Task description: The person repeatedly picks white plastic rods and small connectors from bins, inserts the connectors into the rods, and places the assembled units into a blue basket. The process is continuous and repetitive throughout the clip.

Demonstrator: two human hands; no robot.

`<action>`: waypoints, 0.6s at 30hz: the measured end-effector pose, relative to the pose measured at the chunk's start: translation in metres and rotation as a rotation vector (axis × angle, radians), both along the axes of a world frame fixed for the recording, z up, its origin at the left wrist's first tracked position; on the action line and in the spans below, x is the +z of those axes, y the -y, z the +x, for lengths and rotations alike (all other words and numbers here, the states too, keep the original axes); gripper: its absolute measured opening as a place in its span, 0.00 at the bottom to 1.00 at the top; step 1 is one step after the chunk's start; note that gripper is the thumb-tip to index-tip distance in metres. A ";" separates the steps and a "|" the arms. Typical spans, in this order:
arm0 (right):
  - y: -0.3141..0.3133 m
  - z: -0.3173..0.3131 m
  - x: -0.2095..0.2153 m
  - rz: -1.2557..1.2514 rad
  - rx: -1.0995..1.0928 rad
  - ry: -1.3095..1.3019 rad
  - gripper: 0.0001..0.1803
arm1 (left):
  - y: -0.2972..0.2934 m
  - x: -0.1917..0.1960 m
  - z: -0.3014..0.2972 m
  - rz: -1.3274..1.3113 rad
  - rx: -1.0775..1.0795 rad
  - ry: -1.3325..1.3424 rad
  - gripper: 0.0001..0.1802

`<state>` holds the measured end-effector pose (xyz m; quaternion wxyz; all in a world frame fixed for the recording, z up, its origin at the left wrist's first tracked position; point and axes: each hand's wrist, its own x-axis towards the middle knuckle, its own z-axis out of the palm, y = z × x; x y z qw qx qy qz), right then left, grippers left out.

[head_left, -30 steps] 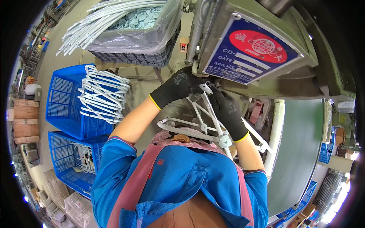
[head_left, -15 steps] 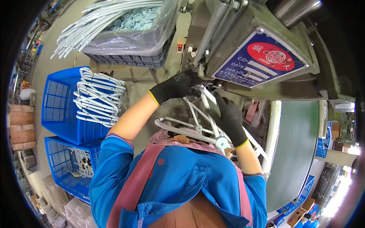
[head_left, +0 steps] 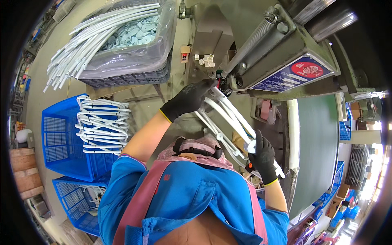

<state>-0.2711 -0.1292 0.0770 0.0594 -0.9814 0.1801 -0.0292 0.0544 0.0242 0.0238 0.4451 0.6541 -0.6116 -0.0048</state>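
A white folding tube frame (head_left: 227,114) slants between my gloved hands, running from the machine down to the right. My left hand (head_left: 188,99), in a black glove, is closed around its upper tube end, right beside the working point of the green press-like machine (head_left: 261,53). Lower on the frame, my right hand (head_left: 263,159), also gloved in black, grips it by a pale round joint disc (head_left: 252,145). Its index finger lies stretched along the tube. A second pair of tubes (head_left: 210,124) with a smaller joint hangs nearer my body.
At left, a blue basket (head_left: 61,134) bears stacked white bent tubes (head_left: 102,128); another blue basket (head_left: 73,200) stands below it. A plastic-lined crate (head_left: 122,65) holds long tubes and grey discs. Small white blocks (head_left: 206,60) lie near the machine. A green belt (head_left: 316,151) runs at right.
My right hand has slid down and right along the frame to the joint disc. The frame has swung right, away from my body. My left hand stays by the machine.
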 end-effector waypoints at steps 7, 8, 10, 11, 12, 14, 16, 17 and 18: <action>0.011 -0.001 -0.006 0.070 -0.030 -0.019 0.46 | 0.005 -0.001 0.002 -0.042 -0.010 -0.058 0.22; 0.012 0.000 -0.006 0.082 -0.029 -0.005 0.45 | 0.005 -0.001 0.002 -0.055 -0.006 -0.042 0.23; 0.012 0.002 -0.005 0.085 -0.018 0.024 0.45 | 0.005 -0.002 0.001 -0.007 -0.009 -0.087 0.23; 0.012 0.002 -0.004 0.087 -0.013 0.037 0.45 | 0.005 -0.002 0.001 0.018 -0.009 -0.108 0.23; 0.012 0.002 -0.003 0.090 -0.005 0.049 0.44 | 0.005 -0.001 0.001 0.064 -0.023 -0.138 0.24; 0.012 0.003 -0.002 0.094 0.008 0.075 0.44 | 0.004 0.000 0.001 0.161 -0.031 -0.210 0.26; 0.012 0.003 -0.002 0.097 0.021 0.097 0.44 | 0.003 0.003 -0.001 0.041 -0.006 -0.110 0.24; 0.012 0.004 -0.002 0.099 0.029 0.120 0.44 | 0.001 0.004 -0.002 -0.001 0.013 -0.058 0.23; 0.012 0.004 -0.001 0.095 0.021 0.077 0.42 | 0.001 0.006 -0.003 0.010 0.018 -0.113 0.23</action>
